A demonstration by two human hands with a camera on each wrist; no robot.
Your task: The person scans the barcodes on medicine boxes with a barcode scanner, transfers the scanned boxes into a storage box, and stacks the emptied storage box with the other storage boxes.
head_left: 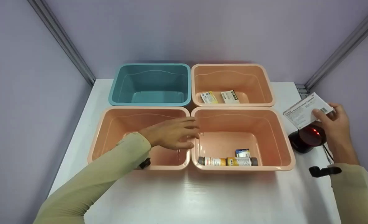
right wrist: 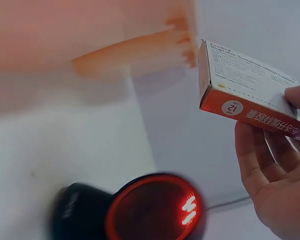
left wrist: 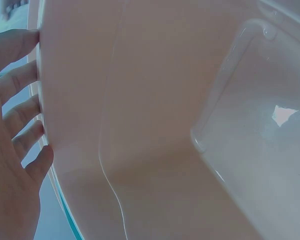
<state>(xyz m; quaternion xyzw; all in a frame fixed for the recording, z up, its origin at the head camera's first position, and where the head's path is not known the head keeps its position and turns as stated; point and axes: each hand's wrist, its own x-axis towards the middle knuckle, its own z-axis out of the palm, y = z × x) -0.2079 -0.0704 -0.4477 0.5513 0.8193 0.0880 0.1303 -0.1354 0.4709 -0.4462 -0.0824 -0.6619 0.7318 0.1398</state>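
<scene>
My right hand (head_left: 337, 124) grips a white medicine box (head_left: 308, 110) by its right end, thumb on the printed face. In the right wrist view the box (right wrist: 255, 82) shows "Ibuprofen" lettering and an orange-red side. Just below the box, a black scanner (head_left: 309, 138) glows red on the table; the right wrist view shows its round window (right wrist: 155, 210) close up. My left hand (head_left: 174, 133) is held over the right side of the front left pink bin (head_left: 100, 137), fingers spread and slightly bent, holding nothing. Its fingertips (left wrist: 32, 70) appear near the bin's rim in the left wrist view.
The front right pink bin (head_left: 288, 152) holds two bottles (head_left: 229, 161) and a small blue-and-white box (head_left: 243, 153). The back right pink bin (head_left: 264, 84) contains two small boxes (head_left: 230, 97). A teal bin (head_left: 117, 84) stands at back left. Walls (head_left: 196, 31) enclose the white table (head_left: 184, 199).
</scene>
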